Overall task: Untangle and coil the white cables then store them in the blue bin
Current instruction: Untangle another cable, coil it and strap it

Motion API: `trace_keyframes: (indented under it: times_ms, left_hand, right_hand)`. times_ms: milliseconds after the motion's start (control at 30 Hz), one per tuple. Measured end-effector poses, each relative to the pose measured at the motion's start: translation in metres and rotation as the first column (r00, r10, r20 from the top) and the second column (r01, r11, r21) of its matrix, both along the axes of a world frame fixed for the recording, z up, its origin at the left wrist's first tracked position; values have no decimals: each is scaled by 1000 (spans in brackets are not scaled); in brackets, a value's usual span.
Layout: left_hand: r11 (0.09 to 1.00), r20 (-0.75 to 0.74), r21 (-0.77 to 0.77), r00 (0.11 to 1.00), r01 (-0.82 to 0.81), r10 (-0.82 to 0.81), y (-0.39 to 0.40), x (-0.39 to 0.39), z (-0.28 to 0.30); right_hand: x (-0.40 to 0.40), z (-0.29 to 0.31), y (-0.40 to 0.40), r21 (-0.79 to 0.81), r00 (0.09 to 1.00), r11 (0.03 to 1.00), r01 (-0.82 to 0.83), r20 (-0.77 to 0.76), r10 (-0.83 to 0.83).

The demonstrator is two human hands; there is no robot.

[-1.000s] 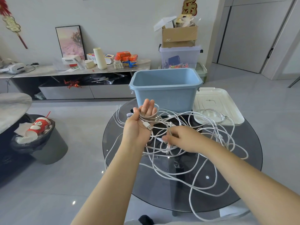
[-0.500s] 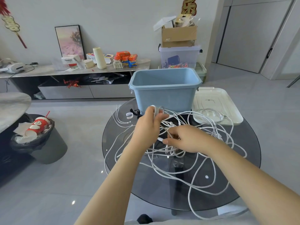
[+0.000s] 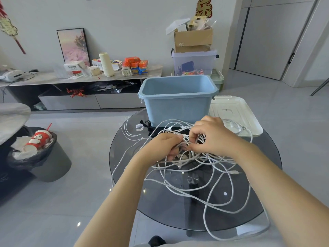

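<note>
While tangled, cables (image 3: pixel 195 186) between both hands (image 3: pixel 187 145).

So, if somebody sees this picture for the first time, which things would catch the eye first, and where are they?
First, the big tangle of thin white cables spread over the round dark glass table, with the left hand and right hand both gripping strands at its middle. Just behind stands the open blue plastic bin, with a white plastic lid lying flat to its right.
</note>
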State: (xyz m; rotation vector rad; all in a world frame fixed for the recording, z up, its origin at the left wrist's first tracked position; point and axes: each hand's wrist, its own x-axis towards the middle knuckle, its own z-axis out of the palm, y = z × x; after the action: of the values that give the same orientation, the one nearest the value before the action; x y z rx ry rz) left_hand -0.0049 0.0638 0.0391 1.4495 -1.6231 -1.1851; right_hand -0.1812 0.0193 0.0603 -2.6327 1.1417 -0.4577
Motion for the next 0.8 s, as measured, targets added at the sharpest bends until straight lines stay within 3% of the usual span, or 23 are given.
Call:
trace_keyframes:
  times_ms: [133,200,300,433,600,633,700,800]
  left_hand:
    - [998,-89,70,996,4,3,-2,4,-1]
    - [998,-44,51,999,32,-29,-2,8,-2]
    - [994,-37,-21,994,-108,107,-3,17,-6]
    - [889,-163,-22,879,-458,449,-12,33,-10]
    - [862,-455,254,732,-439,507,-16,22,-8]
    - [860,-448,245,734,-447,510,-16,20,-8]
    - [853,-269,126,810,-506,520,-15,18,-10]
    - [835,-109,-11,831,-549,545,-11,10,-10]
  right_hand:
    - [-3,1,-4,40,999,999,12,-45,-10]
    - [-5,-1,-5,84,999,996,17,-44,-14]
    - [-12,-2,-8,209,994,977,30,96,-51]
    - [-23,-6,-16,289,962,952,99,216,-166]
    - [-17,-24,-20,288,958,921,262,37,-284]
    - [-14,-24,-18,277,953,919,279,34,-300]
    - [-9,-26,-14,212,956,935,285,13,-294]
    - [6,-29,-7,-16,972,972,235,-8,-236]
